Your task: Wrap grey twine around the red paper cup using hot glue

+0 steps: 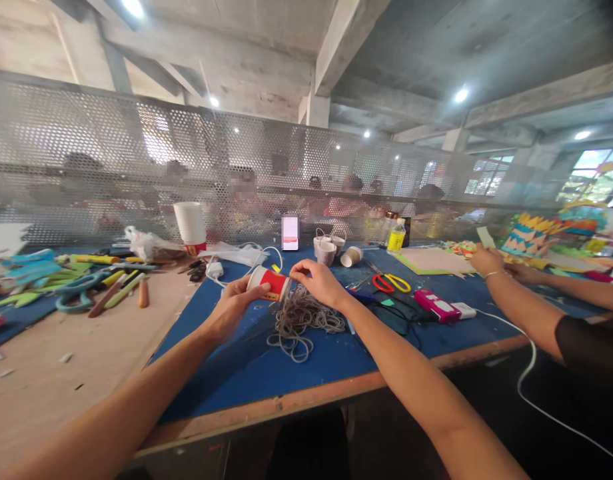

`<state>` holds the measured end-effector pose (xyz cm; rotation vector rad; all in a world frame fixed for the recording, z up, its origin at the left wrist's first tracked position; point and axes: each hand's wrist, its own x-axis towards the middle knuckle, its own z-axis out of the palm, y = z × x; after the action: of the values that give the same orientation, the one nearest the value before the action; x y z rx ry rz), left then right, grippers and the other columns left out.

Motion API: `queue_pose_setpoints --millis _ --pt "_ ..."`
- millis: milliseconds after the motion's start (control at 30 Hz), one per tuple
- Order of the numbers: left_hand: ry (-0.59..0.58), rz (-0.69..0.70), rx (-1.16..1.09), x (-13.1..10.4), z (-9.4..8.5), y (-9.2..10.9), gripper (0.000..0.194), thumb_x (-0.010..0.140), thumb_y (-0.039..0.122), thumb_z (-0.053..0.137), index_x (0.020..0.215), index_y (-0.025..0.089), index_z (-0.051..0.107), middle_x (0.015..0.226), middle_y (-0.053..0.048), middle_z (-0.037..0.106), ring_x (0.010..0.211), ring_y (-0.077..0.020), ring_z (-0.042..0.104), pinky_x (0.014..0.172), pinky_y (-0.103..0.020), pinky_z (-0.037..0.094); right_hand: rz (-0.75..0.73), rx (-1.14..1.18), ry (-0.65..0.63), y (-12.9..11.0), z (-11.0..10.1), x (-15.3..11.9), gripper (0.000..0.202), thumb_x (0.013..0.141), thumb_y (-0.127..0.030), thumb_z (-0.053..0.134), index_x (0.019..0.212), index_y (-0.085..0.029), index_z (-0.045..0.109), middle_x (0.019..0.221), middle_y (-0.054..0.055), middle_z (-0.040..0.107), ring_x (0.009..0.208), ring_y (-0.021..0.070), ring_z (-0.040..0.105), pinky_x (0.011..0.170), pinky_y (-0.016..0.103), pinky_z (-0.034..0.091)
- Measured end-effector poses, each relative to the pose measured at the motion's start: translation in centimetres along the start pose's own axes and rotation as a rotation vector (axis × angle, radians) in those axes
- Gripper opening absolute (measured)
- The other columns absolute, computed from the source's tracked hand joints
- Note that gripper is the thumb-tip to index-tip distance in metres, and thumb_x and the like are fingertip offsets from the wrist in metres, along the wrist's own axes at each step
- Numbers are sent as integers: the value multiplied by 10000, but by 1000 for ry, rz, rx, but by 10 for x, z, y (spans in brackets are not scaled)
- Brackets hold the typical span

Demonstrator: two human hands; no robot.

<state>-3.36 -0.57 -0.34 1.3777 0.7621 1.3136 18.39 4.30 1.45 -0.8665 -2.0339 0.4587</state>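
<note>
My left hand [231, 303] is wrapped round a red and white paper cup [272, 285], tipped on its side above the table. The fingers of my right hand [319, 280] are pinched together at the right end of the cup. What they hold, if anything, is too small to make out. A loose heap of grey cord [306, 317] lies on the blue table top [226, 373] just below both hands. Behind my right hand stand small cups with handles [325, 252], and another wrapped cup [351, 257] rests on its side.
Left are a stack of paper cups [189, 227], blue-handled scissors [79, 290] and several tools. A phone [290, 233] stands at the back. Red and yellow scissors [391, 283], a magenta box [436, 307] and a yellow-labelled bottle [396, 237] lie right, near another person's hands [489, 260].
</note>
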Motion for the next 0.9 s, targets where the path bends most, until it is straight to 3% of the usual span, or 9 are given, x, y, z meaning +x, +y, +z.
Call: queue_pose_setpoints --millis 367,567,667,800,900 --pt "-7 7 -6 1 -2 -3 256 800 358 807 983 180 788 945 -61 792 871 -216 687 848 -314 504 50 97 -23 6 2 2 102 935 -250 654 915 -168 710 875 22 736 814 152 663 807 275 494" --pt "31 40 -28 4 -4 -6 281 788 354 822 1013 187 797 971 -66 801 900 -230 704 889 -321 507 -31 67 125 3 4 1 101 938 -230 633 961 -182 719 988 40 719 904 151 664 892 279 496" --pt "40 63 -30 6 -5 -7 303 787 348 823 1044 189 801 997 -72 804 919 -238 713 926 -333 501 2 61 190 1 4 0 116 942 -274 635 908 -184 699 905 28 711 855 154 660 873 283 495" --pt "59 110 -8 7 -6 -8 376 802 361 810 1134 187 787 1063 -88 800 977 -262 713 972 -365 486 105 182 64 -2 6 -2 255 963 -383 601 837 -179 688 736 11 699 716 159 668 745 275 499" --pt "45 127 12 8 -7 -9 407 823 374 793 1180 181 769 1093 -95 793 1021 -286 703 999 -401 476 116 259 1 -2 9 -3 300 943 -437 619 832 -171 704 753 24 718 721 166 674 729 275 501"
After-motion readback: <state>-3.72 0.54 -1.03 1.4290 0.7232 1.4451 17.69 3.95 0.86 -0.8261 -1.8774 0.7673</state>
